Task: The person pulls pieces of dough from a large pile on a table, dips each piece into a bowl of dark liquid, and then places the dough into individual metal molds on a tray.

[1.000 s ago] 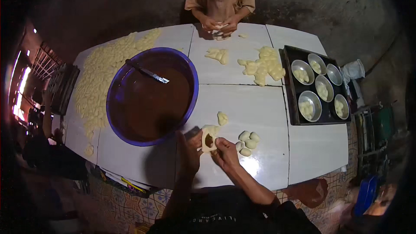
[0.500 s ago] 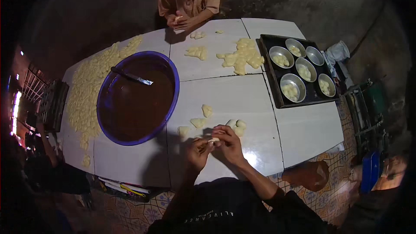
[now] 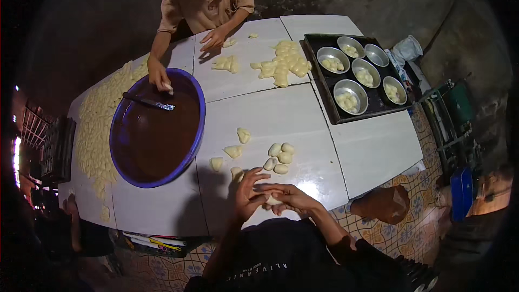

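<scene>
Close to my body at the near table edge, my left hand (image 3: pixel 248 196) and my right hand (image 3: pixel 294 197) are closed together around a small piece of pale dough (image 3: pixel 273 200). Fingers of both hands cover part of it. Just beyond them lies a cluster of smooth, rounded dough balls (image 3: pixel 285 158). Several flatter dough pieces (image 3: pixel 233 151) are scattered to the left of that cluster, one of them right beside my left fingers.
A purple basin (image 3: pixel 201 124) of brown filling, with a flat spatula (image 3: pixel 157 103) in it, stands left. Many dough pieces (image 3: pixel 94 130) cover the left side. Round tins (image 3: pixel 350 97) with dough sit on a black tray (image 3: pixel 338 116) at right. Opposite, a co-worker's hand (image 3: pixel 159 78) reaches over the basin.
My hands have drawn nearer my body and come together around the dough, uncovering more dough balls. The co-worker's hands have parted, one moving over the basin. The whole view has shifted.
</scene>
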A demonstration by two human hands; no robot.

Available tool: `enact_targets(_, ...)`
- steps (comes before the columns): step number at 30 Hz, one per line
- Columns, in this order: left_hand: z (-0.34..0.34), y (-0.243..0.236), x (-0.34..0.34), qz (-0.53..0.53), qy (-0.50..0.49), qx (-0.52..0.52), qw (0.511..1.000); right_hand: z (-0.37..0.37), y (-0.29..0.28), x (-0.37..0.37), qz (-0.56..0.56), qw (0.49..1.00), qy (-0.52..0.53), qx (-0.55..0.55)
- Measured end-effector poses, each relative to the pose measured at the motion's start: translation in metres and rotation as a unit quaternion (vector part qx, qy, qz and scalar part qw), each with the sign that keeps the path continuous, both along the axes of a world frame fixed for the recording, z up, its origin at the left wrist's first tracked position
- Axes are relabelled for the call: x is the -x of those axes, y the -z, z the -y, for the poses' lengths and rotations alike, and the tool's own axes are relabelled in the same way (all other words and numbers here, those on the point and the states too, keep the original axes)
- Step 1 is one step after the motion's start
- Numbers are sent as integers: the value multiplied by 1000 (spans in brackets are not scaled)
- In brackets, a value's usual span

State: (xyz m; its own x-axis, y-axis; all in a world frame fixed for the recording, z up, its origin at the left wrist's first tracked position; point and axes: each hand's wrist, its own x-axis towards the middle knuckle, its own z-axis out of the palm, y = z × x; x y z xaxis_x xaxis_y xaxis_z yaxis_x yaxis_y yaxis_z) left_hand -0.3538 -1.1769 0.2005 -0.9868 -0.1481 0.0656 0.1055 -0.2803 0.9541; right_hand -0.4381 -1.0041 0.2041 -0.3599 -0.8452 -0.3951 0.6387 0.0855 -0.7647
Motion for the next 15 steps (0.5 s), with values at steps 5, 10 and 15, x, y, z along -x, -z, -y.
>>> enact_targets(5,22,19,5,-26,-188,325,926,-12,22,15,-243,916,286,-139)
enact_targets(10,24,56,6,73,-182,622,758,-16,94,39,-219,871,430,-95)
enact_targets(15,29,90,-2,46,-180,606,773,-24,95,46,-326,852,366,-184)
